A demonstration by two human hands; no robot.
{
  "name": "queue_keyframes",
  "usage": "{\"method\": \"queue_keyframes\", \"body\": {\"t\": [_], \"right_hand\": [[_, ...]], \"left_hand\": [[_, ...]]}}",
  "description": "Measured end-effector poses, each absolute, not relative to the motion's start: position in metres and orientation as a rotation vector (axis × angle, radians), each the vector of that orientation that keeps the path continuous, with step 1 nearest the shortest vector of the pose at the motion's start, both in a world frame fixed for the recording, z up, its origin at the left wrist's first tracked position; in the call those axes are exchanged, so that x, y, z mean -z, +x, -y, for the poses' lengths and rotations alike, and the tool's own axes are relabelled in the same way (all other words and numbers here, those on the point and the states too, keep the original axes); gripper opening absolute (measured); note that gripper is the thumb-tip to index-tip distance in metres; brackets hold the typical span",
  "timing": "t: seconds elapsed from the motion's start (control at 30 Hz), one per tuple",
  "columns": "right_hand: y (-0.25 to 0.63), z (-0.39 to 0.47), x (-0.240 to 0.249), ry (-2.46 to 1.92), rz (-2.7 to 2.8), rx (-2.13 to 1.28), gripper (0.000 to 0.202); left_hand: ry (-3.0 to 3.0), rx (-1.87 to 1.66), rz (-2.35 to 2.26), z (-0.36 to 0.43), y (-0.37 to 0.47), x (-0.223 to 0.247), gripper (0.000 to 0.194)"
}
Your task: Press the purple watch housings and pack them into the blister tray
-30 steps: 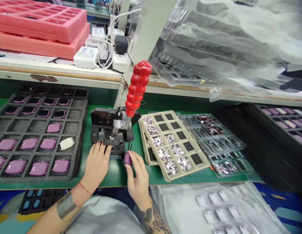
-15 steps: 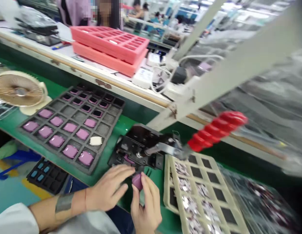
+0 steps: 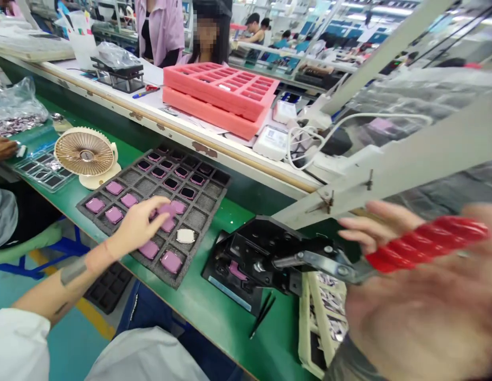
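My left hand (image 3: 140, 225) is over the dark foam tray (image 3: 198, 218), its fingers closed on a purple piece (image 3: 165, 210). Other purple pieces (image 3: 171, 262) and one white piece (image 3: 185, 236) lie in the tray's compartments. Close to the camera, my blurred right hand (image 3: 424, 286) is beside the red handle (image 3: 428, 243) of the black clamp press (image 3: 265, 254), its fingers spread and not wrapped round the handle. A purple part (image 3: 238, 271) shows in the press.
Black tweezers (image 3: 262, 315) lie in front of the press. Cream trays (image 3: 305, 328) hold small parts at right. A fan (image 3: 87, 156) stands left, near another person's hand (image 3: 2, 148). Red foam trays (image 3: 217, 114) rest on the shelf.
My left hand has moved left onto the foam tray. My right hand has let go of the purple piece and moved right to the red handle. The view has shifted.
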State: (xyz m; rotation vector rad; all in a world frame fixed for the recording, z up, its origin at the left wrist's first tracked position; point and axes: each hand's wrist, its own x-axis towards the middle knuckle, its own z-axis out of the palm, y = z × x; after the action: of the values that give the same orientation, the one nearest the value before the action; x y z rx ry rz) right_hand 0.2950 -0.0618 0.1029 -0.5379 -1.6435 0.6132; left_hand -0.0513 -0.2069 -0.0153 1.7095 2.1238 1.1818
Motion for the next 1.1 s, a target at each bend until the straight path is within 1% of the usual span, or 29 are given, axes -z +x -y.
{"method": "queue_keyframes", "body": {"t": [0.07,0.13,0.2,0.23,0.27,0.3,0.37,0.4,0.43,0.6,0.9,1.03,1.1], "right_hand": [[0.284,0.069,-0.125,-0.498,1.576,-0.588,0.053],[0.276,0.085,-0.130,-0.459,1.573,-0.448,0.040],[0.273,0.102,-0.122,-0.383,1.589,-0.350,0.032],[0.273,0.109,-0.116,-0.332,1.601,-0.356,0.027],[0.274,0.115,-0.109,-0.287,1.613,-0.391,0.018],[0.275,0.119,-0.103,-0.274,1.615,-0.442,0.003],[0.276,0.125,-0.091,-0.294,1.617,-0.537,0.031],[0.275,0.126,-0.085,-0.297,1.609,-0.553,0.040],[0.274,0.126,-0.080,-0.292,1.599,-0.549,0.043],[0.265,0.121,-0.067,-0.252,1.538,-0.402,0.031],[0.265,0.127,-0.070,-0.274,1.585,-0.372,0.031],[0.274,0.125,-0.059,-0.283,1.699,-0.211,0.028],[0.280,0.125,-0.049,-0.303,1.765,-0.141,0.030]], "left_hand": [[1.754,-1.026,-2.234,0.182,-0.090,0.022,0.032],[1.811,-0.966,-2.241,0.165,-0.113,0.033,0.031],[1.873,-0.974,-2.224,0.157,-0.121,0.045,0.033],[1.911,-0.978,-2.216,0.157,-0.120,0.050,0.035],[1.953,-0.974,-2.213,0.157,-0.118,0.055,0.036],[2.001,-0.955,-2.210,0.158,-0.116,0.060,0.036],[2.087,-0.868,-2.271,0.161,-0.112,0.070,0.036],[2.104,-0.837,-2.292,0.161,-0.112,0.076,0.037],[2.108,-0.829,-2.303,0.161,-0.112,0.081,0.038],[2.071,-0.871,-2.332,0.153,-0.122,0.105,0.045],[2.112,-0.855,-2.340,0.151,-0.141,0.124,0.058],[2.163,-0.800,-2.312,0.150,-0.150,0.125,0.058],[2.194,-0.767,-2.299,0.152,-0.150,0.119,0.059]]}}
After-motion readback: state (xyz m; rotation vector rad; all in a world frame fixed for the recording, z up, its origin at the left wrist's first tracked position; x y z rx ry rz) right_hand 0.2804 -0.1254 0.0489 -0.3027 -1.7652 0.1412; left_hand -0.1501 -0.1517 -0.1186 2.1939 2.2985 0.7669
